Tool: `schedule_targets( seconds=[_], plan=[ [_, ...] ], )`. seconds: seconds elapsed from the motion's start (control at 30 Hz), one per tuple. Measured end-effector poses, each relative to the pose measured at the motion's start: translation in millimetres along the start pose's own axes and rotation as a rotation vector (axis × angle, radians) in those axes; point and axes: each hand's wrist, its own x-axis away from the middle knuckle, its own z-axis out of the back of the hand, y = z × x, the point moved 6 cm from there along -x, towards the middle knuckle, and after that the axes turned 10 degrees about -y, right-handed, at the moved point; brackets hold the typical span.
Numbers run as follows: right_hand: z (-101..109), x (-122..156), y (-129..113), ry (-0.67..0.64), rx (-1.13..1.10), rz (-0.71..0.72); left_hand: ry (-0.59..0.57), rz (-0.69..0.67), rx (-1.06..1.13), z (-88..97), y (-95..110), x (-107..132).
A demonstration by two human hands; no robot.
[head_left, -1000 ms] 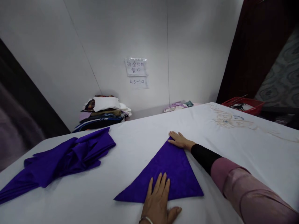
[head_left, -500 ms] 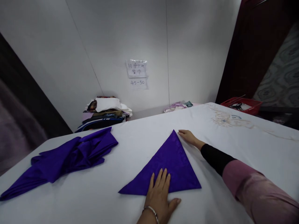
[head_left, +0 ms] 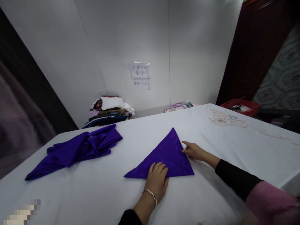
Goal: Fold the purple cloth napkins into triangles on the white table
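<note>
A purple cloth napkin (head_left: 170,153), folded into a triangle, lies flat on the white-covered bed or table with its tip pointing away from me. My left hand (head_left: 157,179) rests over the napkin's near edge, fingers lying on the cloth and slightly bent; a silver bangle circles the wrist. At the napkin's right slanting edge is my right hand (head_left: 193,150), index finger stretched out and the other fingers partly curled. Its fingertips are at the edge; whether they press on the cloth is hard to see. Nothing shows in its grasp.
A loose heap of purple cloth (head_left: 79,148) lies to the left. Behind it rises a stack of folded clothes (head_left: 109,112) by the wall. More fabric (head_left: 177,107) sits at the back edge, and a red basket (head_left: 252,109) stands at the far right. A handwritten sign (head_left: 140,75) hangs above.
My right hand has come down from the napkin's tip to the middle of its right edge. My left hand has bent its fingers a little on the cloth. The view has shifted slightly.
</note>
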Motion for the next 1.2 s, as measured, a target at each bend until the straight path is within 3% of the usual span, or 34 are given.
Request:
schedule_targets(
  seconds=[0.2, 0.27, 0.4, 0.57, 0.7, 0.77, 0.83, 1.03, 1.1, 1.2],
  plan=[
    [-8.7, 34.8, -11.1, -0.001, 0.182, 0.068, 0.092, -0.016, -0.049, 5.2, 3.2, 0.0],
    [-8.1, 45.2, -19.1, 0.044, 0.241, 0.178, 0.110, -0.019, -0.079, 4.2, 2.4, -0.7],
    [-14.0, 66.9, -36.5, 0.120, 0.321, 0.529, 0.150, -0.030, -0.139, 3.7, -6.3, 3.0],
    [-38.0, 85.0, -44.7, 0.004, 0.361, 0.715, 0.171, 0.032, -0.189, 16.7, -54.8, 23.1],
    [-45.8, 87.5, -55.3, 0.040, 0.343, 0.825, 0.168, 0.228, -0.222, 34.2, -105.7, 44.5],
    [-47.8, 81.8, -63.4, 0.063, 0.341, 0.846, 0.169, 0.288, -0.222, 39.1, -111.7, 49.2],
    [-52.1, 72.4, -75.2, 0.054, 0.365, 0.819, 0.162, 0.273, -0.202, 38.4, -97.6, 46.4],
    [-83.9, 42.0, -119.7, -0.124, 0.440, 0.681, 0.046, 0.094, -0.031, 11.2, -12.3, 23.5],
    [-97.1, 34.3, -123.7, -0.203, 0.453, 0.661, -0.051, 0.076, -0.021, -1.4, 0.4, 21.7],
    [-109.5, 27.9, -115.5, -0.274, 0.456, 0.633, -0.172, 0.064, -0.046, -15.6, 0.4, 23.7]
  ],
)
